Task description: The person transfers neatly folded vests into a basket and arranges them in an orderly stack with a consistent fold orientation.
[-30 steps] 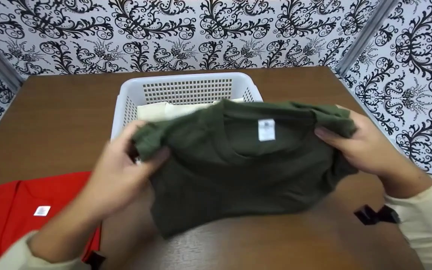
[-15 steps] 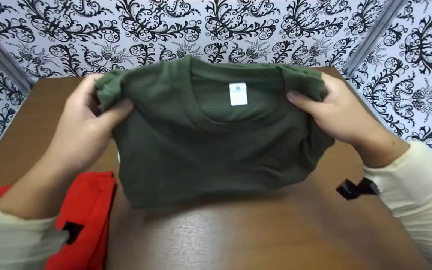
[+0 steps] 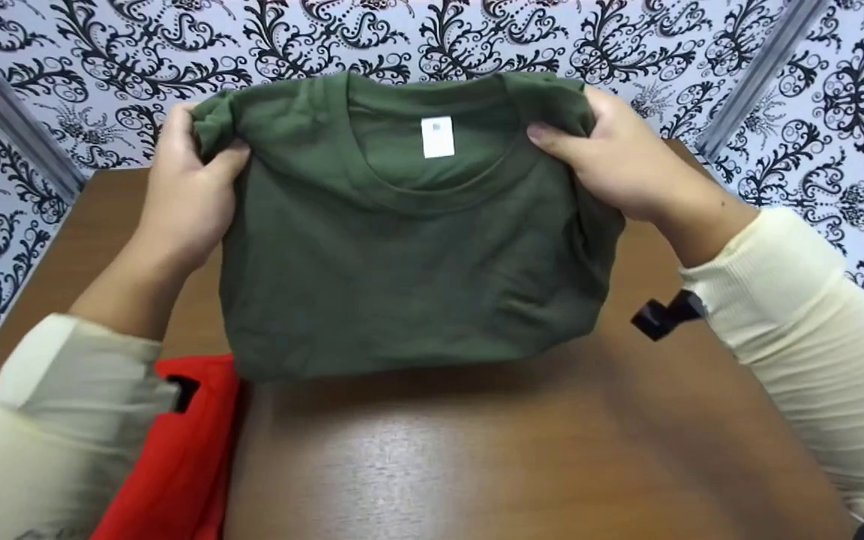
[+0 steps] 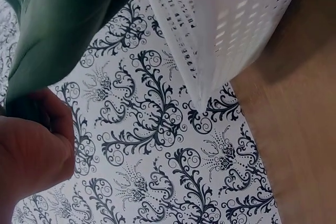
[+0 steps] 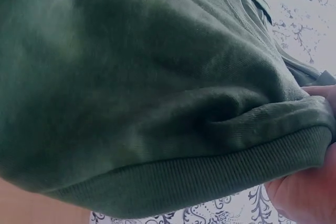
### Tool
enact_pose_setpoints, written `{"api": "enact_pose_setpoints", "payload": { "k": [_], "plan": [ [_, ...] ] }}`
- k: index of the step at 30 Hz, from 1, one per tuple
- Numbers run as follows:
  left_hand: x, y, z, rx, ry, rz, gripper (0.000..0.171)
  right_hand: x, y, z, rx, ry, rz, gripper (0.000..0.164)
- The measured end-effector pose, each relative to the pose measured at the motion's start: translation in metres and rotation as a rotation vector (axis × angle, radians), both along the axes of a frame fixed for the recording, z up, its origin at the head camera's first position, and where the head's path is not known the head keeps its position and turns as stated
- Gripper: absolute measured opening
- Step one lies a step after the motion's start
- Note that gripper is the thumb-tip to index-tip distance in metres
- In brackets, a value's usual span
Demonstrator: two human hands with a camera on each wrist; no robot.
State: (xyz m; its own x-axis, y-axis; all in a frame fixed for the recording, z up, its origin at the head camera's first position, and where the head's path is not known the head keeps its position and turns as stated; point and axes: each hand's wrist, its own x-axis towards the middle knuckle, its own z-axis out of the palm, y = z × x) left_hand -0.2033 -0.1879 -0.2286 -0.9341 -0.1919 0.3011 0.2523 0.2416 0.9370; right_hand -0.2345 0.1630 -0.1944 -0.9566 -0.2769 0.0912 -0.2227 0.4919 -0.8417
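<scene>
A dark green crew-neck shirt [image 3: 402, 277] hangs above the table in the head view, its neckline and white label facing me. My left hand [image 3: 196, 195] grips the shoulder on the left, thumb in front. With the thumb near the collar, my right hand [image 3: 612, 161] grips the other shoulder. In the left wrist view the left hand [image 4: 39, 145] holds bunched green cloth. The right wrist view is mostly filled by the shirt [image 5: 131, 66] and its ribbed band; part of the right hand [image 5: 304, 187] shows at the right edge.
A folded red garment [image 3: 196, 457] lies on the brown wooden table [image 3: 432, 457] at the left, partly behind my left sleeve. The white perforated basket [image 4: 241, 19] shows in the left wrist view; the shirt hides it in the head view. Patterned panels [image 3: 177, 45] enclose the table.
Both hands have raised the green shirt and brought it left, then further up. It now covers the white basket that was visible behind it. The grips on both shoulders stay.
</scene>
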Motion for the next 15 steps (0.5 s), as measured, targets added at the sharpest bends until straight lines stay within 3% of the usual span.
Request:
{"api": "enact_pose_setpoints", "payload": {
  "k": [6,15],
  "plan": [
    [-0.023,0.000,-0.010,-0.198,-0.100,0.035,0.032,-0.027,-0.006,-0.008,0.127,-0.048,-0.016,0.050],
    [-0.042,-0.006,-0.042,-0.451,-0.162,0.048,0.036,-0.068,-0.018,-0.046,0.285,-0.043,0.099,0.039]
  ]
}}
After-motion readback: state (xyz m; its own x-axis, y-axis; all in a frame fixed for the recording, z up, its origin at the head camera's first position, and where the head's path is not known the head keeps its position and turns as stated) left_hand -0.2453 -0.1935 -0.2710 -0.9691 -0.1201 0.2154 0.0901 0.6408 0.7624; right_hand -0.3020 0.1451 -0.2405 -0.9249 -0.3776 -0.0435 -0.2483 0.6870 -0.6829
